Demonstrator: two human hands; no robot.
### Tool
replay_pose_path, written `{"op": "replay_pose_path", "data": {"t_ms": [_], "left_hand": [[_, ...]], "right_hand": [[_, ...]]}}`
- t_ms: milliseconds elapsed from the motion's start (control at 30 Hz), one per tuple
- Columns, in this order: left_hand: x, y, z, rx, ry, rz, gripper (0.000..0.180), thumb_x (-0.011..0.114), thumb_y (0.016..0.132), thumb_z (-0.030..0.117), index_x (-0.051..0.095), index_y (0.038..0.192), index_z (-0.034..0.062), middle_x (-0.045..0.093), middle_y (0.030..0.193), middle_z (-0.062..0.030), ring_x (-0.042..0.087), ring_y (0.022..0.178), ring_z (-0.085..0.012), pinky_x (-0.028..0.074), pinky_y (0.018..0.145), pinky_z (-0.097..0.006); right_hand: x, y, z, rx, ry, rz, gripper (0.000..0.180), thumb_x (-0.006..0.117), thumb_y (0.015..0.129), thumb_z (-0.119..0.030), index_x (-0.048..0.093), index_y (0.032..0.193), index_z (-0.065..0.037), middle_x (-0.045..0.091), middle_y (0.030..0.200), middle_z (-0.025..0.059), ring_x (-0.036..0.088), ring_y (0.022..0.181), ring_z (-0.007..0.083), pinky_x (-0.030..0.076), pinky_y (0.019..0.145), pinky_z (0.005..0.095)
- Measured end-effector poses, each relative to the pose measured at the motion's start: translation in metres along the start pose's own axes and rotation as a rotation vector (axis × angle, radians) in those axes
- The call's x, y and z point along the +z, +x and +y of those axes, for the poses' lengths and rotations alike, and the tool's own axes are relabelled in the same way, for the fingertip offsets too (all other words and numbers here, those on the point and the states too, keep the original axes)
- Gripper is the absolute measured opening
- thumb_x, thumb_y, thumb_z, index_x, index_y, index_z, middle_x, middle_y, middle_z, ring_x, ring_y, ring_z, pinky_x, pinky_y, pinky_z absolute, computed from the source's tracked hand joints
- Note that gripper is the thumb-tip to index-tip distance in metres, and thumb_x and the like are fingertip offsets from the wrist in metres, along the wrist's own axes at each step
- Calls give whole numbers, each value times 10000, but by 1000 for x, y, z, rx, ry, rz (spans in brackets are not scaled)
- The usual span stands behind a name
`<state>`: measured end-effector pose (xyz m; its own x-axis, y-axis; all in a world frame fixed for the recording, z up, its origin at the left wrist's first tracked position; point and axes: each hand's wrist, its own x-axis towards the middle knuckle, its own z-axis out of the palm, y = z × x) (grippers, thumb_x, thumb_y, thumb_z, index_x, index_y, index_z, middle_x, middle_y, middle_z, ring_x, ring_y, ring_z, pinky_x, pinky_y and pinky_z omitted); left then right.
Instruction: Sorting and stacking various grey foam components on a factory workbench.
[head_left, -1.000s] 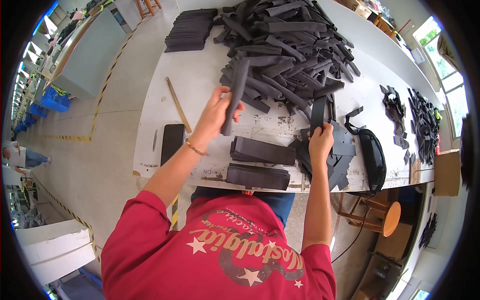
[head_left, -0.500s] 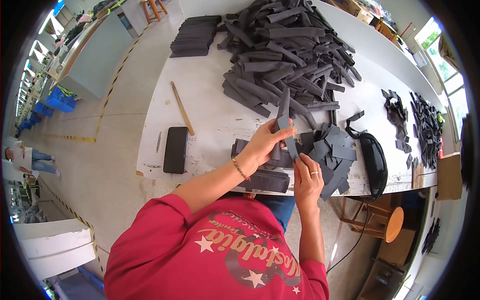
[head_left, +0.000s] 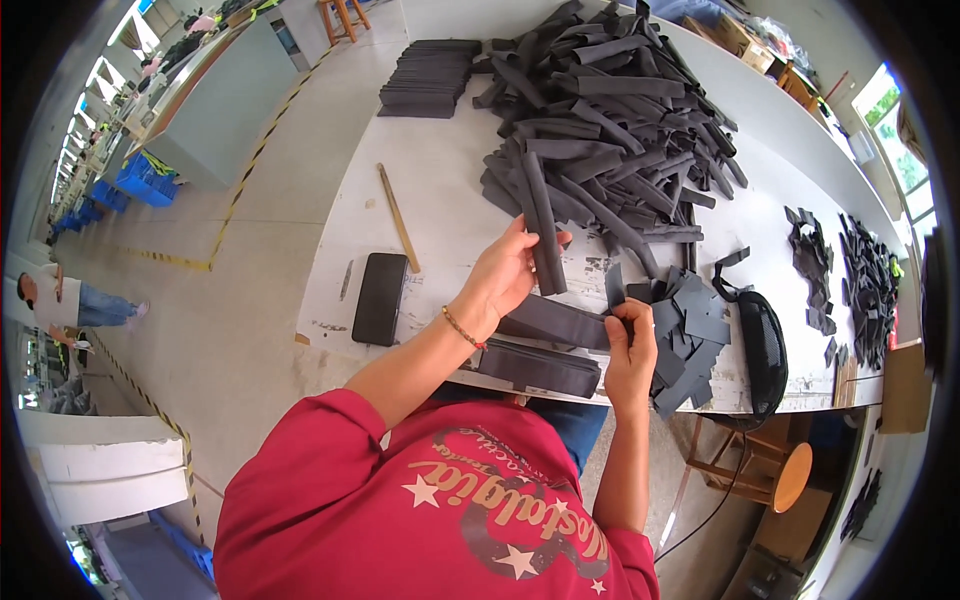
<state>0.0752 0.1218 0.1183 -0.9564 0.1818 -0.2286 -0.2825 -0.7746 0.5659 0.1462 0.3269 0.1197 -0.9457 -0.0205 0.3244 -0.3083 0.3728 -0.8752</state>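
Left hand (head_left: 505,270) around dark fabric strip (head_left: 542,225), blue crate (head_left: 145,185) well apart

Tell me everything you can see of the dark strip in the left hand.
The dark strip is long, narrow, matte charcoal grey, and looks like soft fabric or foam, with what seems a lengthwise fold. It slants, far end leftward, in the left hand, held near its middle. Whether it touches the pile behind is unclear.
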Motion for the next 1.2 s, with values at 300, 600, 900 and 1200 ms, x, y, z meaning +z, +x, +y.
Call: {"op": "replay_pose_path", "data": {"t_ms": [300,600,900,1200], "left_hand": [[-18,1,3,-17,142,108,223,623,909,78,568,1109,-3,663,1008,-138,689,906,-264,575,798,-393],[-7,-5,7,-31,221,53,229,613,936,158,568,1093,-1,681,1025,-162,701,855,-241,603,678,-368],[0,-17,6,-25,266,5,285,613,924,120,482,1131,-24,665,1014,-205,706,842,-300,622,650,-416],[16,-41,-8,316,233,-164,442,651,904,72,414,1271,4,628,1158,-178,651,1041,-277,533,898,-409]], "right_hand": [[0,-12,-23,58,-44,-115,469,628,836,65,574,1293,-24,534,1072,70,527,964,173,422,851,247],[2,-9,-35,-126,-380,-138,446,639,791,82,663,1198,-97,545,1020,118,552,898,292,469,762,379],[1,-1,-33,-341,-700,-31,421,631,796,43,649,1200,-77,541,1018,104,533,933,292,425,820,405],[31,-4,-43,-321,-458,-4,610,706,790,-17,479,1355,-31,508,1155,177,521,995,352,434,861,448]]}}
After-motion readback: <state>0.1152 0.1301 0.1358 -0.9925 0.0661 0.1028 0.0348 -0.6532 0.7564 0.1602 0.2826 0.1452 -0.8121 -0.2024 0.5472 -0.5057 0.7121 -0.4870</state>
